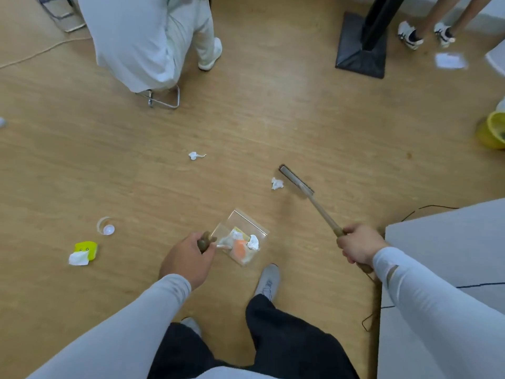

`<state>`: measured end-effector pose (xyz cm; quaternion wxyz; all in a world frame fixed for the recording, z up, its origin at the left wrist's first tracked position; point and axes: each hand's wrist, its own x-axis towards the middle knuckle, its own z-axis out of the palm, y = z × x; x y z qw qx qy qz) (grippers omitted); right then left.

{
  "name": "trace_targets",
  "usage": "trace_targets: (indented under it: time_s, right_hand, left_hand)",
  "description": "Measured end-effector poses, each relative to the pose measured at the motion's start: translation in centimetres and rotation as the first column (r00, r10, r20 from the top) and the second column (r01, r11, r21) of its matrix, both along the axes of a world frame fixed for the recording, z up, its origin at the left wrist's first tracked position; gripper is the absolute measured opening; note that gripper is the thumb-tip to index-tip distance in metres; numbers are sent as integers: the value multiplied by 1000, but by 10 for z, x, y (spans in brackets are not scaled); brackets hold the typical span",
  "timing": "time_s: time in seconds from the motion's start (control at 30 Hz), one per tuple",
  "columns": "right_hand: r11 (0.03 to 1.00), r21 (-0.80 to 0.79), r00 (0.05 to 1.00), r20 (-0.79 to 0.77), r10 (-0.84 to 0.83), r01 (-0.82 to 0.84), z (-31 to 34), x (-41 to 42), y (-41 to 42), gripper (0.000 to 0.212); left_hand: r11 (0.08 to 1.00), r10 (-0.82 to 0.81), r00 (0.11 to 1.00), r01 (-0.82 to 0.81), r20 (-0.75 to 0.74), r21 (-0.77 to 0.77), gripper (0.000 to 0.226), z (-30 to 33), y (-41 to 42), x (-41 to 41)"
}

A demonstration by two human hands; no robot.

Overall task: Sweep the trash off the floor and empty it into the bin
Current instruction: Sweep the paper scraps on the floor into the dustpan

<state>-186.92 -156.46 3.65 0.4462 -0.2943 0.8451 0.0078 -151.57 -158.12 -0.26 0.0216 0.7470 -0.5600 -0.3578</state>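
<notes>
My left hand (187, 257) grips the brown handle of a clear dustpan (247, 224) held low over the wooden floor; orange, yellow and white scraps lie inside it. My right hand (356, 246) grips the wooden handle of a small broom (296, 181), whose head is just right of a crumpled white paper (276, 183). Another white scrap (194, 155) lies farther away, left of centre. A clear plastic cup (105, 227) and a yellow-and-white wrapper (82, 253) lie on the floor at the left. A yellow bin (492, 129) stands at the right edge.
A person in pale clothes sits on a metal-legged stool (164, 101) at the top left. A black stand base (360, 49) and another person's feet (425, 34) are at the top right, beside a white sheet (449, 61). A grey table (448, 258) with cables fills the right.
</notes>
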Motion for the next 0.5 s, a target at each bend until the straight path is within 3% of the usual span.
trace_targets:
  time_s: [0.33,0.5]
  right_hand:
    - [973,107,976,-48,211,-205,-67,-41,-109,33]
    - [888,254,917,-5,398,-383,-80,-30,-108,27]
  left_hand:
    - [992,-56,996,46,75,117,28,-41,-53,-57]
    - [993,-75,989,63,125,98,26,-54,-80,-54]
